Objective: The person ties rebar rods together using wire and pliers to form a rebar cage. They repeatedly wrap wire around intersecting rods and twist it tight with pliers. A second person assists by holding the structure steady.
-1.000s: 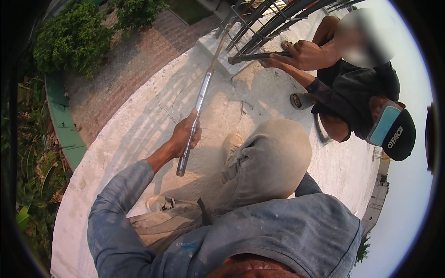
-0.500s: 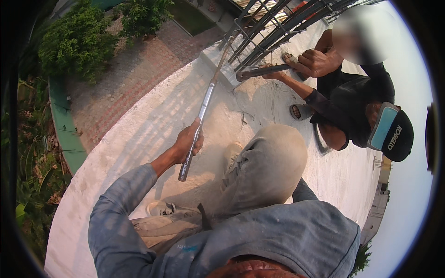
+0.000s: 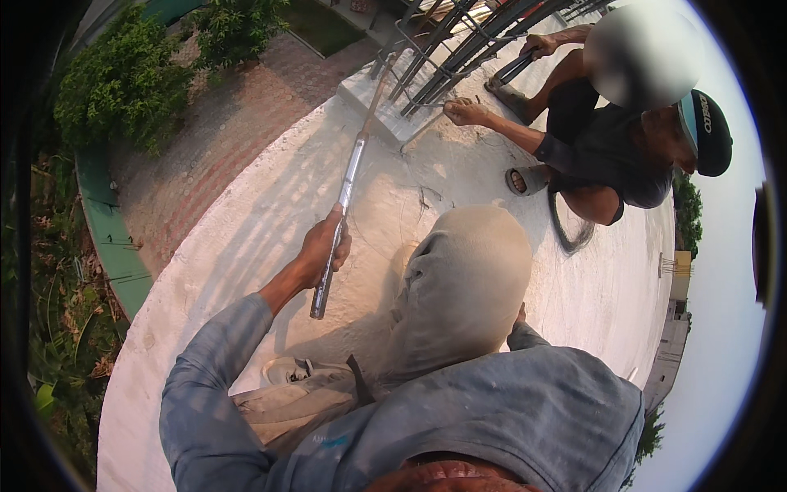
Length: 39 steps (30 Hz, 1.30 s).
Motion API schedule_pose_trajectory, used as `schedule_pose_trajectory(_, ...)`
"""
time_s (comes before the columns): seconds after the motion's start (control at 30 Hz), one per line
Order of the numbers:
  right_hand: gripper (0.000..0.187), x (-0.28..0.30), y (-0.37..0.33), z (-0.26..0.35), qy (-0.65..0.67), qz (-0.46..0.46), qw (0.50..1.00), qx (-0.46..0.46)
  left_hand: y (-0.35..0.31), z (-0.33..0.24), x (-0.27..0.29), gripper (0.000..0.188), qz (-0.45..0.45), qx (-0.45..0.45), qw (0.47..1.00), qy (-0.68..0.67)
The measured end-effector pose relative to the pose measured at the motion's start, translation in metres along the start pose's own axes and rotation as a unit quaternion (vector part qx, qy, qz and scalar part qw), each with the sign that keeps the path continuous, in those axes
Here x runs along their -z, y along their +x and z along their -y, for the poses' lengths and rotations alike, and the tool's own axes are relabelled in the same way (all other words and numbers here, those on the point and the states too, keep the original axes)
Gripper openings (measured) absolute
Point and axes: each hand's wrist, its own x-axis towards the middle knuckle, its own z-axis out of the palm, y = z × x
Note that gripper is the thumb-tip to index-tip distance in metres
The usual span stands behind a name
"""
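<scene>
My left hand (image 3: 322,250) is closed around the shiny tube handle of a long metal bar (image 3: 352,176). The bar's thin, rusty far end reaches up to a bundle of upright steel rebar (image 3: 447,49) with bent ties around it. Behind my raised right knee (image 3: 471,279) only a sliver of my right hand (image 3: 521,313) shows; its fingers are hidden. At the far right a crouching co-worker (image 3: 607,148) has one hand (image 3: 465,111) at a rebar tie and a dark long-handled tool (image 3: 514,67) in the other.
The rebar rises from a pale concrete block (image 3: 377,115) on a concrete slab (image 3: 221,279). The slab's left edge (image 3: 156,303) drops to a paved yard (image 3: 197,180) with trees and a green wall (image 3: 111,238). Dark loose wires (image 3: 574,234) lie near the co-worker's feet.
The co-worker has drawn the dark tool away from the rebar corner and now has one hand at the tie. My left hand still grips the bar. A bit of my right hand has come into view.
</scene>
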Motion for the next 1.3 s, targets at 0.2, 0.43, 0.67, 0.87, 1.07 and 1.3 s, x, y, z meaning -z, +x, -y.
schedule_pose_trajectory(0.2,0.048,-0.056,0.019,-0.061,0.548,-0.011,0.836,-0.014,-0.001,-0.004,-0.004,0.058,-0.019,0.014,1.000,0.003)
schedule_pose_trajectory(0.43,0.036,-0.013,-0.013,-0.030,-0.049,-0.253,0.953,-0.156,0.002,-0.003,-0.008,0.057,-0.042,0.034,0.998,0.009)
schedule_pose_trajectory(0.67,0.056,-0.057,-0.032,0.015,0.419,-0.033,0.900,0.116,0.004,-0.001,-0.007,0.057,-0.041,0.031,0.999,-0.016)
schedule_pose_trajectory(0.87,0.070,-0.095,-0.037,0.040,0.376,-0.049,0.911,0.160,0.004,-0.002,-0.008,0.059,-0.044,0.037,0.998,-0.005)
schedule_pose_trajectory(1.07,0.058,-0.043,-0.042,0.048,0.363,0.040,0.918,0.153,0.008,0.001,-0.002,0.054,-0.044,0.025,0.998,0.026)
schedule_pose_trajectory(1.3,0.039,-0.016,-0.043,0.040,0.278,-0.072,0.921,0.263,0.020,0.007,0.012,0.053,-0.039,0.018,0.990,0.135)
